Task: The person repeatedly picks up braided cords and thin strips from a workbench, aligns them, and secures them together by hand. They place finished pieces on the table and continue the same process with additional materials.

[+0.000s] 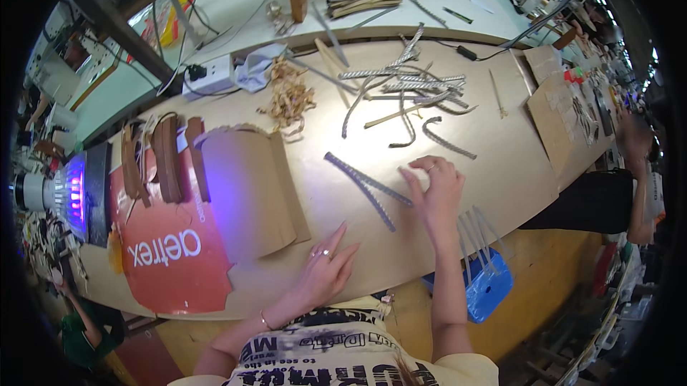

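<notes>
strips in a narrow v [366, 180] lie just left of the right hand [440, 193], long axis slanting far-left to near-right; the left hand [325, 271], released and empty, sits farther; the right's pinch, cannot tell.

Slim dk-grey patterned strip [373, 182] lay flat on tan tbl [515, 171], diag., far L to near R. 2nd strip [376, 202], similar, angled off it in narrow V; couldn't tell if joined at far L. Hooked strip [448, 145] sat apart, R of these, nr loose silver-grey strip pile [424, 88], pcs crisscrossed, some bent.
</notes>
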